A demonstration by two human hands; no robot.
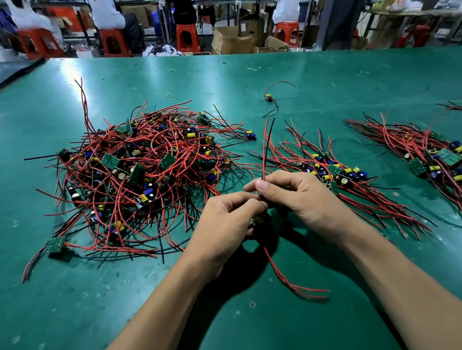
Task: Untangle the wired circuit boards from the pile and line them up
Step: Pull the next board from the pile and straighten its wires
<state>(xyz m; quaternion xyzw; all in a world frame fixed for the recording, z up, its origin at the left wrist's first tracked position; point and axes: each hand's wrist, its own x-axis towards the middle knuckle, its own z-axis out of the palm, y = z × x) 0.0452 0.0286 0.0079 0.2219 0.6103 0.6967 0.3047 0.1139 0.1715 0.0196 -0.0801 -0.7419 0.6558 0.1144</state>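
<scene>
Nearest us, on the table (254, 342), two red tails (288, 279) trail from under the hands toward us, free of all other wire. Above them we hold one board (257, 221) clear of the pile. The left hand (229, 223) has its fingers curled round the board, of which only a sliver shows between the hands. The right hand (305, 198) pinches a red and a black lead, the leads (264, 154), between thumb and forefinger; both rise from the pinch and touch nothing else.

Step in hand, as we judge it: one board is out of the tangle, and we are straightening its wires before placing it.

Beyond the hands, to the left, lies the pile (140, 178), its boards and wires heavily crossed. To the right lies the first row (331, 170), boards side by side with wires running one way. A second row (443, 160) lies further right, apart from the first. Farther off, a stray board (269, 97) sits alone, with a rubber band (170, 95) beyond it. At the far side, people sit on stools (188, 38).

Next move, as we judge it: carry the board right and lay it against the near end of the first row, wires parallel to its neighbours. Keep the leads gathered so that they snag neither the row nor the pile
</scene>
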